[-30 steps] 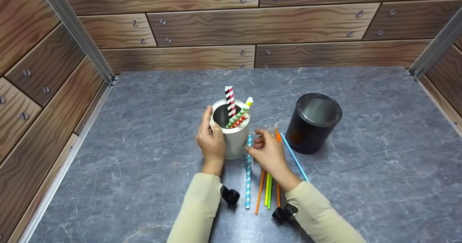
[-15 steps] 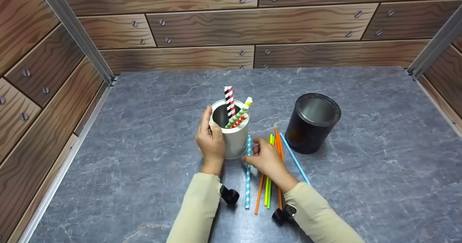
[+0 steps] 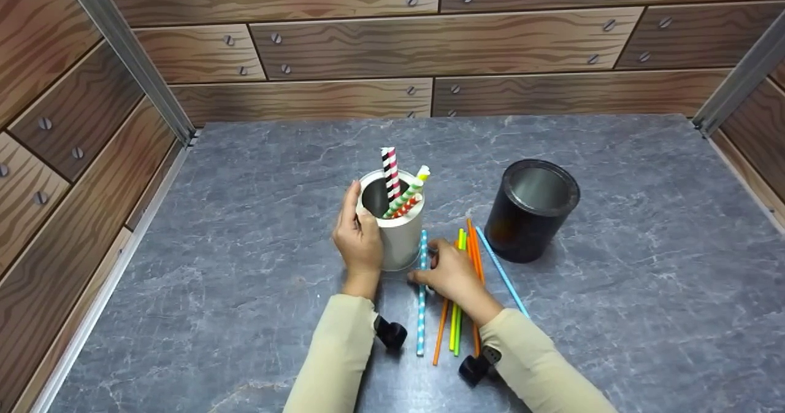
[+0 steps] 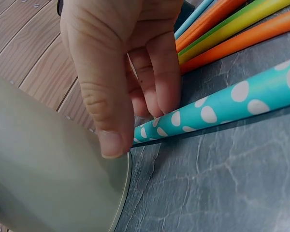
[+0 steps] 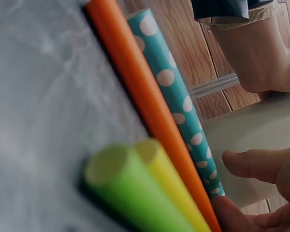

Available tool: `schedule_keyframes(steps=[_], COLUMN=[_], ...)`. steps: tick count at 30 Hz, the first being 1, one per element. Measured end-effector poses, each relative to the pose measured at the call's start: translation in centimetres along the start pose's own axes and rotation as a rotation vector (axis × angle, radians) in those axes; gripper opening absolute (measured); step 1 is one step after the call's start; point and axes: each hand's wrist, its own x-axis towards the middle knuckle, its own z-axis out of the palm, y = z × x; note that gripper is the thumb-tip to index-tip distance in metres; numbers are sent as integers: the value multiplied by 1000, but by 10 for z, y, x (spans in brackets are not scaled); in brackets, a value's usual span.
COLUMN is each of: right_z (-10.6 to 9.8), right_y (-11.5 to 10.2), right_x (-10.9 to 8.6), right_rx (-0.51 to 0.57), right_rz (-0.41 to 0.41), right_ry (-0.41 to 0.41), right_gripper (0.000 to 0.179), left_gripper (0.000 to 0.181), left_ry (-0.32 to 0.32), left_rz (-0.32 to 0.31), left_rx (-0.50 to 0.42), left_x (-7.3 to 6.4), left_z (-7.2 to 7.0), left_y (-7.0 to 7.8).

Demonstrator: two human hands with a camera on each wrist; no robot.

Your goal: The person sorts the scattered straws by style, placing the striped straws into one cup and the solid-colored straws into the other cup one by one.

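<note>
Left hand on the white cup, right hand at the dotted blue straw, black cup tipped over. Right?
No: the head view shows the black cup standing upright. Left hand on the white cup, right hand at the dotted blue straw: correct.

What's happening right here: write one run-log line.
left hand: holds white can | right hand: astride dotted straw, no pinch visible | white can: striped straws inside | black can: upright, untouched

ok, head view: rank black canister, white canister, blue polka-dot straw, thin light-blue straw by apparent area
1. Black canister
2. White canister, partly covered by the left hand
3. Blue polka-dot straw
4. Thin light-blue straw; its near end may be hidden by the right sleeve
</note>
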Motion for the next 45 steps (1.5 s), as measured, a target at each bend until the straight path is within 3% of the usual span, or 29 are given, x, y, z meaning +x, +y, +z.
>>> schedule_keyframes(steps=[13, 21, 24, 34, 45], right_z=[4, -1, -2, -1, -8], right_y=[3, 0, 0, 8, 14], right_x=[5, 7, 9, 12, 12], right_rx=[-34, -21, 55, 483, 701], right_rz=[-51, 8, 53, 190, 210], right_ry=[32, -7, -36, -119, -141], right_gripper=[52, 53, 49, 45, 46], left_gripper=[42, 42, 42, 41, 41], left_ry=[10, 4, -4, -5, 4], left_rz=[7, -13, -24, -23, -20], left_rx=[8, 0, -7, 12, 3], left_x=[0, 1, 0, -1, 0], left_z=[0, 1, 1, -1, 0], left_y=[1, 2, 3, 2, 2])
